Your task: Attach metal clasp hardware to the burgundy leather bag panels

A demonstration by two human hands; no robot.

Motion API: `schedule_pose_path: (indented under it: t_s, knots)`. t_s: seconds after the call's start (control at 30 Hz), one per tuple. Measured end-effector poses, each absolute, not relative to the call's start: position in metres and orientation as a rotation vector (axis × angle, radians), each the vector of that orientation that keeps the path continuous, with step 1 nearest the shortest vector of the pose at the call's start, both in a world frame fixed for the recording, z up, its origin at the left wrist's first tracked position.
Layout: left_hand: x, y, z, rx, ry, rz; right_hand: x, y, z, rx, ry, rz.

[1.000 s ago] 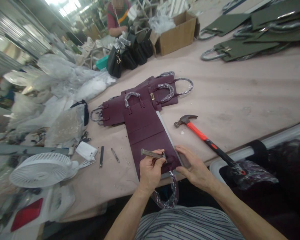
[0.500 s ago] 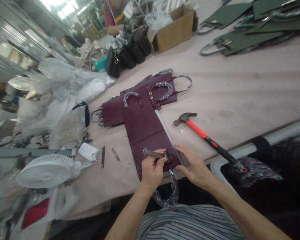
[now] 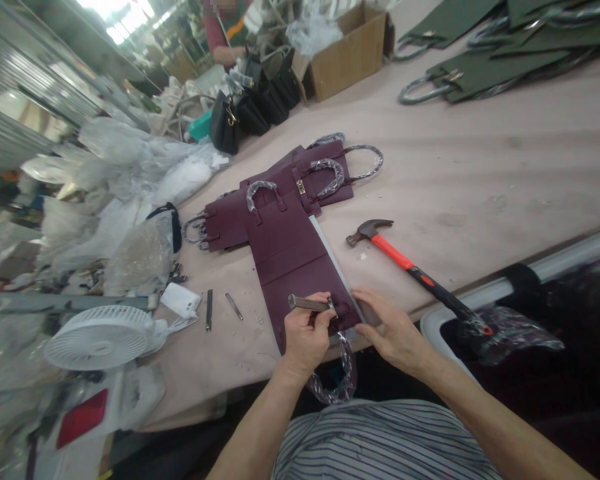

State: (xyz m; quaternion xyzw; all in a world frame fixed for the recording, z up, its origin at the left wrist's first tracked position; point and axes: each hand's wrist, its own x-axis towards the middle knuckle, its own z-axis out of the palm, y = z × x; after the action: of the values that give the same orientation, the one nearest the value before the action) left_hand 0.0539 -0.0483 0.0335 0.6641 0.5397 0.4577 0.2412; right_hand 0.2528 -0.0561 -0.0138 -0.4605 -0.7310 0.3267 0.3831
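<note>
In my left hand (image 3: pixel 306 337), closed around it, is a metal punch (image 3: pixel 307 304). Its working end rests near the handle tab of a burgundy leather bag panel (image 3: pixel 297 257). My right hand (image 3: pixel 393 330) lies at the panel's right edge, fingers stretched out and thumb apart. A plastic-wrapped handle (image 3: pixel 349 373) hangs from the panel's near end over the table edge. My fingers partly hide the tool's tip. To the right lies a claw hammer (image 3: pixel 420 277) with a red and black handle, untouched.
More burgundy bag pieces (image 3: pixel 225 220) lie beyond the panel. At left are a white fan (image 3: pixel 97 339), a white box-shaped device (image 3: pixel 180 300) and two slim metal tools. Black bags (image 3: pixel 253 110), a cardboard box (image 3: pixel 350 57), green panels (image 3: pixel 500 73) and a person (image 3: pixel 225 33) are farther back.
The view has shifted slightly. Both hands, the punch and the burgundy panel stay in nearly the same places relative to each other.
</note>
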Motion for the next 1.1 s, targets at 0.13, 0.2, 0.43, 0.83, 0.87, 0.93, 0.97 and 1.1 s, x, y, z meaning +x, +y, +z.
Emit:
schedule_pose_path:
  t_s: [0.13,0.2,0.43,0.83,0.87,0.93,0.97,1.1]
  knots:
    - [0.056,-0.051,0.031,1.878,1.466,1.285,0.254,-0.075,-0.011,-1.254,-1.829,0.690]
    - [0.058,-0.052,0.029,1.917,1.472,1.292,0.256,-0.083,-0.010,-1.272,-1.814,0.642]
    - [0.064,-0.052,0.028,1.971,1.474,1.301,0.272,-0.095,-0.005,-1.354,-1.789,0.550]
    - [0.062,-0.050,0.023,2.001,1.428,1.292,0.310,-0.055,0.018,-1.883,-1.954,-0.115]
    - [0.062,-0.050,0.023,2.007,1.425,1.276,0.314,-0.047,0.021,-1.971,-2.011,-0.109]
    - [0.061,-0.049,0.023,2.014,1.413,1.247,0.320,-0.029,0.026,-2.094,-2.075,0.058]
    - [0.061,-0.049,0.023,2.014,1.401,1.239,0.322,-0.020,0.029,-2.132,-2.061,0.224]
    - [0.061,-0.048,0.025,1.998,1.346,1.234,0.324,0.008,0.041,-2.155,-1.846,0.868]
